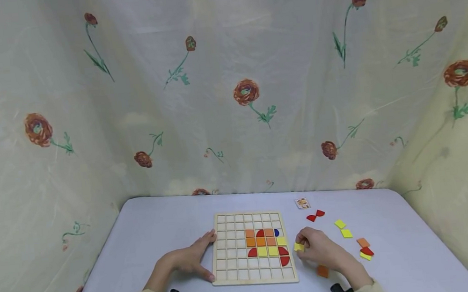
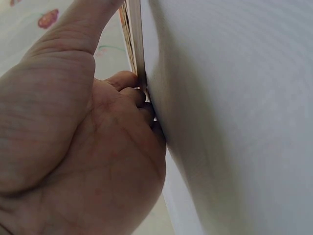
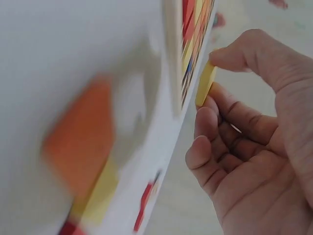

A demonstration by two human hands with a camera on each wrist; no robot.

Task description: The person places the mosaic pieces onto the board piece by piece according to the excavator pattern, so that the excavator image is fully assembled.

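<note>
A wooden grid board (image 1: 228,263) lies on the table with orange, red, yellow and blue pieces in its right-hand cells. Along its left edge rests my left hand (image 1: 189,258), fingers at the side and thumb by the near corner; the left wrist view shows the palm (image 2: 105,156) and fingertips against the board's edge. My right hand (image 1: 322,249) pinches a yellow square tile (image 1: 299,247) between thumb and fingers, just off the board's right edge. In the right wrist view that tile (image 3: 206,84) is seen nearly edge-on.
An orange tile (image 1: 322,271) lies on the table beneath my right hand. Further right are yellow tiles (image 1: 346,233) and a small pile with an orange tile (image 1: 363,242) and a red piece (image 1: 367,251). Two red pieces (image 1: 311,218) lie below a picture card (image 1: 302,204).
</note>
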